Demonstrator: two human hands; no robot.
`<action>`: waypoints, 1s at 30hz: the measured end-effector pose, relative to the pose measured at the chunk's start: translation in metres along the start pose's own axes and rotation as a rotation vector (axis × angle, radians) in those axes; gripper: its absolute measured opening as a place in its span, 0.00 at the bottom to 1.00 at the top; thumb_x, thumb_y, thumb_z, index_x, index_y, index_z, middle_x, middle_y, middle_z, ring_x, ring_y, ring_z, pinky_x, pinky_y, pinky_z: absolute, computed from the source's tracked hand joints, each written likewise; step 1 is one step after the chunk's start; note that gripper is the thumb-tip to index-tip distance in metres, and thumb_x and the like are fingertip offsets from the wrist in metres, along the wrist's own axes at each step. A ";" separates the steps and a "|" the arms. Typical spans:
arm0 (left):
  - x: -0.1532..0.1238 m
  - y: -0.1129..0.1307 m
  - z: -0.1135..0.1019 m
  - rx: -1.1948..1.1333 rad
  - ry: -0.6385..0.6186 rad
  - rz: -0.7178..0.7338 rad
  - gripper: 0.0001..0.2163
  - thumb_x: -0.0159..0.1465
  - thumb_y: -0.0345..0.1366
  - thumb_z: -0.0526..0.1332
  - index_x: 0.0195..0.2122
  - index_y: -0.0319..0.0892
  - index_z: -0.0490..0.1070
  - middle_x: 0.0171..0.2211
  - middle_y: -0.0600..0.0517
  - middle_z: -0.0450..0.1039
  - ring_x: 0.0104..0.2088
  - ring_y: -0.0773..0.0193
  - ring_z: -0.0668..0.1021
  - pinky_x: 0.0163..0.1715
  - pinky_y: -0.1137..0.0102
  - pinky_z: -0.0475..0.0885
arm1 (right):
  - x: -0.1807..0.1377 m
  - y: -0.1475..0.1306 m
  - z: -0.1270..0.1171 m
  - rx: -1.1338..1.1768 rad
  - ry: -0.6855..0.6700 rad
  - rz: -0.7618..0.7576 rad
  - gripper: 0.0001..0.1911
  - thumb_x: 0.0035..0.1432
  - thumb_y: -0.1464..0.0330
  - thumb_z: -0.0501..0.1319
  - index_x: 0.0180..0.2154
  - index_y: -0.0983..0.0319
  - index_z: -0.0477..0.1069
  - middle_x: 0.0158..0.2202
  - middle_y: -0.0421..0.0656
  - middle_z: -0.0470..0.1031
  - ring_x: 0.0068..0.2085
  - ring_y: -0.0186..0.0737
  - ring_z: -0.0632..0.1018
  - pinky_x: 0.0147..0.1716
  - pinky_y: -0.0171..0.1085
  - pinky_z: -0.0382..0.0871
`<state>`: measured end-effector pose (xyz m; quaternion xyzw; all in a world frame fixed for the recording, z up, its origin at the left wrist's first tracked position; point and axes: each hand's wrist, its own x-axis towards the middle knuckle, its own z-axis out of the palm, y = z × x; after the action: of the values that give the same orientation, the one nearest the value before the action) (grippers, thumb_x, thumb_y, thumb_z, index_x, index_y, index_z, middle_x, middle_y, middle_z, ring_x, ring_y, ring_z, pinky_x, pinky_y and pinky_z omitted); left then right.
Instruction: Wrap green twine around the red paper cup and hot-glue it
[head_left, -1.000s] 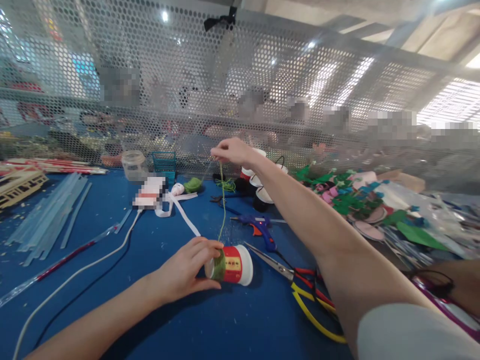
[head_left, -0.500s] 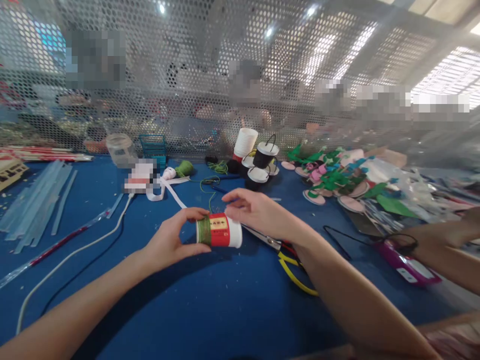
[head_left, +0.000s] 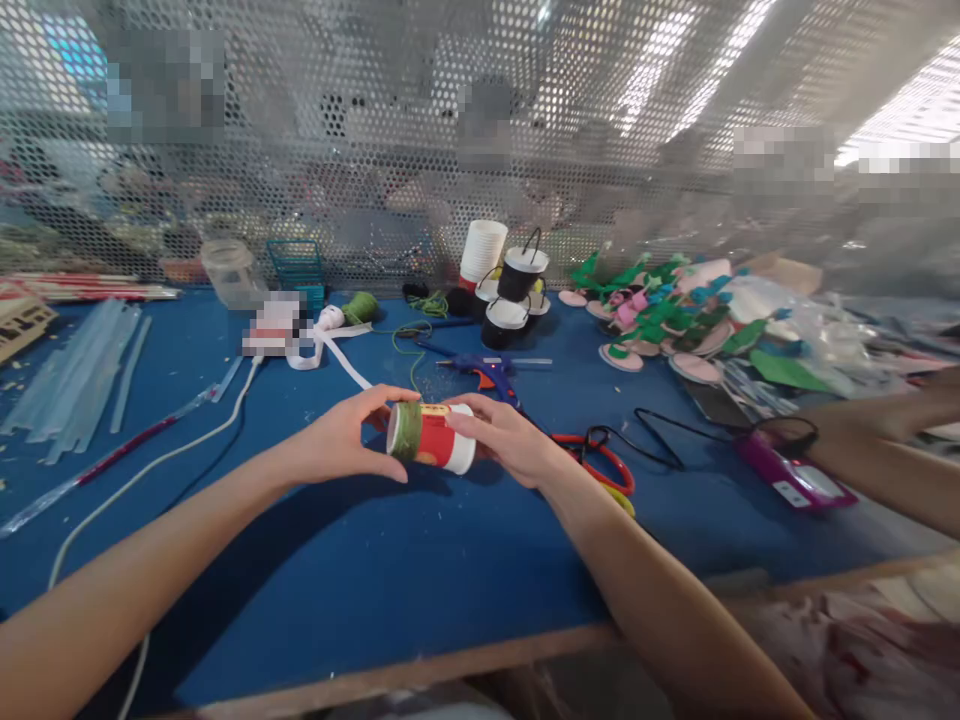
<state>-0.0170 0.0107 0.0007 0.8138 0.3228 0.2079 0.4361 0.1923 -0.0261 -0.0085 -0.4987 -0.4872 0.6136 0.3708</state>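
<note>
A paper cup (head_left: pixel 437 440) lies on its side in the air above the blue table. Green yarn (head_left: pixel 406 432) is wound in a band around its left end; the middle is red with a printed label, and the other end is white. My right hand (head_left: pixel 514 435) grips the white end, its thumb across the front. Curved around the yarn-wound end is my left hand (head_left: pixel 337 440), fingers at the top and thumb low beside it. From the cup a green strand (head_left: pixel 412 365) runs back toward a ball of green yarn (head_left: pixel 361 308).
Behind the cup lie a blue glue gun (head_left: pixel 491 375) and a white ribbon (head_left: pixel 349 362). Scissors (head_left: pixel 619 468) are partly under my right forearm. Stacked white cups (head_left: pixel 484 250), black buckets (head_left: pixel 506 322) and green craft pieces (head_left: pixel 660 335) stand farther back. Another person's arm (head_left: pixel 885 450) reaches in at right.
My right hand has moved down from the cup's upper edge and now grips its white end. The left hand's hold looks looser. The cup has tilted and turned slightly; the view has shifted.
</note>
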 end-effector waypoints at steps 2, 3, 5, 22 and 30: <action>-0.002 0.002 0.002 -0.004 -0.010 -0.009 0.33 0.45 0.38 0.69 0.52 0.42 0.58 0.46 0.47 0.68 0.42 0.58 0.73 0.42 0.61 0.69 | 0.000 0.002 0.001 0.059 -0.013 0.052 0.12 0.49 0.61 0.60 0.35 0.61 0.67 0.29 0.41 0.71 0.28 0.34 0.73 0.24 0.34 0.68; -0.003 0.002 0.003 -0.007 -0.015 -0.018 0.34 0.45 0.38 0.68 0.53 0.42 0.57 0.46 0.46 0.68 0.42 0.57 0.73 0.42 0.62 0.69 | 0.000 0.003 0.002 0.070 -0.019 0.069 0.12 0.50 0.61 0.60 0.34 0.61 0.67 0.28 0.41 0.71 0.27 0.34 0.73 0.24 0.33 0.68; -0.004 0.003 0.005 -0.009 -0.022 -0.036 0.34 0.46 0.38 0.68 0.53 0.41 0.56 0.47 0.46 0.67 0.42 0.57 0.73 0.41 0.62 0.69 | 0.000 0.006 0.003 0.062 -0.021 0.080 0.12 0.51 0.60 0.59 0.34 0.61 0.67 0.27 0.40 0.71 0.27 0.35 0.73 0.24 0.34 0.68; -0.010 -0.009 0.015 0.388 0.024 0.133 0.27 0.51 0.34 0.63 0.51 0.39 0.57 0.48 0.44 0.64 0.48 0.56 0.69 0.49 0.60 0.65 | 0.001 0.017 0.004 -0.538 -0.025 -0.311 0.16 0.46 0.65 0.62 0.37 0.62 0.61 0.31 0.40 0.69 0.31 0.35 0.71 0.30 0.36 0.66; -0.012 -0.007 0.014 0.444 -0.016 0.143 0.31 0.48 0.35 0.66 0.52 0.39 0.55 0.47 0.43 0.64 0.48 0.55 0.69 0.47 0.59 0.66 | -0.005 0.014 0.005 -0.725 -0.006 -0.397 0.19 0.44 0.66 0.64 0.39 0.64 0.63 0.37 0.44 0.69 0.34 0.37 0.71 0.36 0.38 0.67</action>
<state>-0.0189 -0.0026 -0.0135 0.9122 0.2986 0.1559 0.2332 0.1889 -0.0358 -0.0207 -0.4916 -0.7595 0.3203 0.2810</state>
